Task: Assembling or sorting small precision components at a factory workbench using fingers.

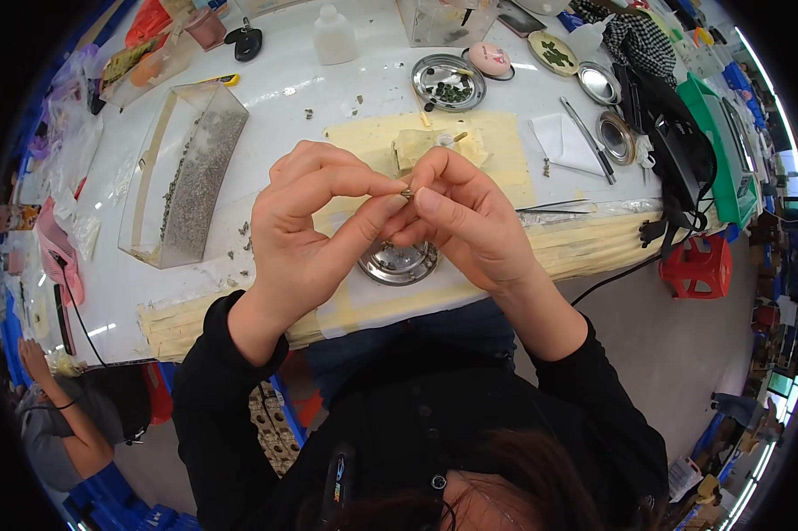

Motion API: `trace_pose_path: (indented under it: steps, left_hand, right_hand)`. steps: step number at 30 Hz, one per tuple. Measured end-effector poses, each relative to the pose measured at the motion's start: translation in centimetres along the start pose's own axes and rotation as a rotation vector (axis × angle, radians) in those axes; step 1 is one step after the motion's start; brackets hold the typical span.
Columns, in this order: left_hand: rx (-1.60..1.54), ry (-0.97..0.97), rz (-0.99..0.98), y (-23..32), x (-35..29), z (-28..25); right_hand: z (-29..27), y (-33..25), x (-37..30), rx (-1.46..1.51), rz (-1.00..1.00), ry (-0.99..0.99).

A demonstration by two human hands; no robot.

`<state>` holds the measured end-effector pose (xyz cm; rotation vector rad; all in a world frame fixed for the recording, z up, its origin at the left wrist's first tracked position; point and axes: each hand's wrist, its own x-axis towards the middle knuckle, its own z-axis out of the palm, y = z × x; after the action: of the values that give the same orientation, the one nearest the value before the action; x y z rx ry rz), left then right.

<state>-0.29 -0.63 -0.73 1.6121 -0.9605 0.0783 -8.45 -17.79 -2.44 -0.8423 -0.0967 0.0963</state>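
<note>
My left hand [306, 212] and my right hand [470, 217] meet above the front of the table. Their thumbs and forefingers close on one tiny dark, brownish piece [406, 193], too small to name. Under the hands a round metal dish [397, 274] holds small bits and is partly covered by my fingers. Just beyond them sits a yellowish, tape-wrapped block [408, 152] on a sheet of yellow paper [505, 133]. Farther back, a round metal dish [421, 69] carries several dark green pieces.
At left stands a clear box [151, 230] of small grey parts. A white bottle [333, 40] stands at the back. Tweezers [554, 209] and a pen [586, 137] lie at right, near a green tray [713, 133]. A co-worker's arm [72, 416] shows at lower left.
</note>
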Motion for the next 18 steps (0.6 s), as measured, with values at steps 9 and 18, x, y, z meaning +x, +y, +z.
trace_pose_path:
  steps: [9, 18]
  left_hand:
    - [-0.096, -0.013, -0.051, -0.22, -0.13, 0.00]
    - [0.012, -0.007, 0.008, -0.14, 0.00, 0.07]
  right_hand:
    - [0.18, -0.13, 0.04, -0.002, 0.032, 0.015]
    - [0.04, -0.12, -0.06, -0.011, 0.014, 0.020]
